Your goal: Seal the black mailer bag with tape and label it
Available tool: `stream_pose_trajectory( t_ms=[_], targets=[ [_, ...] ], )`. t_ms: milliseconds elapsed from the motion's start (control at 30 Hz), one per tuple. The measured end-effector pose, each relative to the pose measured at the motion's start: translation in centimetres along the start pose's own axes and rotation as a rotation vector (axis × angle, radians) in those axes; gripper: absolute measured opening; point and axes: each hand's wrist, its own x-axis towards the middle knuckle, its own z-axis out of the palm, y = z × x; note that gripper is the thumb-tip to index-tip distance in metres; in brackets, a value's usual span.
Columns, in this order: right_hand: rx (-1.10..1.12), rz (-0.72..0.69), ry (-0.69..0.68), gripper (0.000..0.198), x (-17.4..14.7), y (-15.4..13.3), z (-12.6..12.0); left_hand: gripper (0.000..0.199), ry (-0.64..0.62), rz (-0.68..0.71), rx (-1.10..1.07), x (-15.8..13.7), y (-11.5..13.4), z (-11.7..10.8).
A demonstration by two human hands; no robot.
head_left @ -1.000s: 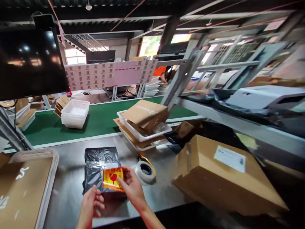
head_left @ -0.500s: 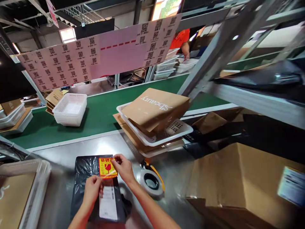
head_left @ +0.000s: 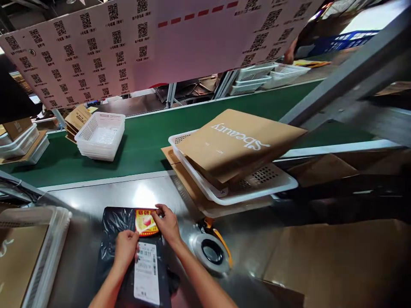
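Note:
A black plastic mailer bag (head_left: 117,218) lies flat on the metal table in front of me. At its top edge is a yellow-and-red fragile sticker (head_left: 146,223) with a glass symbol, its surface catching glare. My left hand (head_left: 126,246) is closed, thumb and forefinger pinching the sticker's lower left corner. The upper right side is pinched between the fingers of my right hand (head_left: 166,222). Below the sticker, a white shipping label (head_left: 147,273) with barcodes is on the bag. Whether the whole sticker touches the plastic I cannot tell.
Right of the bag sits a tape roll in a dispenser (head_left: 212,252). Behind it, a tilted white basket (head_left: 257,184) holds a brown carton (head_left: 239,139). A green conveyor (head_left: 144,141) carries stacked baskets (head_left: 101,137). Another basket stack (head_left: 53,252) stands left; cardboard (head_left: 337,256) is at right.
The camera view has shifted, so the board and baskets appear larger and displaced. Both hands keep their pinch on the sticker, and the shipping label below shows more fully.

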Motion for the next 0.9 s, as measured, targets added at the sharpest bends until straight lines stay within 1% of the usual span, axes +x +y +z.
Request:
stream_pose_trajectory(
  t_ms=[133, 233, 367, 467, 533, 633, 667, 700, 733, 767, 800, 833, 867, 900],
  targets=[
    [-0.048, -0.052, 0.004, 0.032, 0.1, 0.4, 0.1, 0.044, -0.033, 0.032, -0.001, 0.6, -0.6, 0.2],
    [-0.099, -0.114, 0.004, 0.028, 0.0, 0.5, 0.1, 0.038, -0.046, 0.037, 0.021, 0.6, -0.6, 0.2],
    [-0.169, -0.188, 0.0, 0.027, -0.6, 0.5, 0.3, 0.034, -0.031, 0.018, 0.079, 0.1, 0.2, 0.3],
    [-0.236, -0.22, 0.018, 0.033, -1.1, 0.6, 0.5, 0.034, -0.015, -0.005, 0.142, -0.3, 1.0, 0.3],
    [-0.285, -0.221, 0.047, 0.036, -1.1, 0.7, 0.5, 0.037, -0.007, -0.007, 0.209, -0.5, 1.5, 0.0],
    [-0.353, -0.199, 0.093, 0.042, -0.9, 0.8, -0.1, 0.04, 0.03, 0.01, 0.351, -0.8, 2.3, -1.0],
    [-0.37, -0.209, 0.094, 0.043, -0.9, 0.8, -0.5, 0.037, 0.055, 0.019, 0.436, -0.9, 2.6, -1.4],
    [-0.382, -0.255, 0.072, 0.041, -1.0, 0.9, -0.9, 0.031, 0.085, 0.034, 0.541, -1.1, 3.0, -1.8],
    [-0.383, -0.338, 0.027, 0.037, -1.3, 1.0, -1.3, 0.022, 0.116, 0.071, 0.654, -1.3, 3.4, -2.0],
    [-0.374, -0.451, -0.034, 0.032, -1.8, 1.2, -1.6, 0.019, 0.13, 0.148, 0.759, -1.5, 3.9, -2.1],
    [-0.361, -0.576, -0.096, 0.029, -2.4, 1.6, -1.9, 0.023, 0.12, 0.257, 0.844, -1.6, 4.3, -2.0],
    [-0.351, -0.694, -0.148, 0.028, -3.1, 2.2, -2.0, 0.029, 0.085, 0.384, 0.894, -1.7, 4.8, -1.7],
    [-0.345, -0.789, -0.179, 0.029, -3.9, 3.0, -2.1, 0.036, 0.019, 0.517, 0.908, -1.6, 5.1, -1.4],
    [-0.347, -0.843, -0.183, 0.031, -4.7, 3.9, -2.0, 0.041, -0.068, 0.644, 0.908, -1.3, 5.3, -1.1]
  ],
)
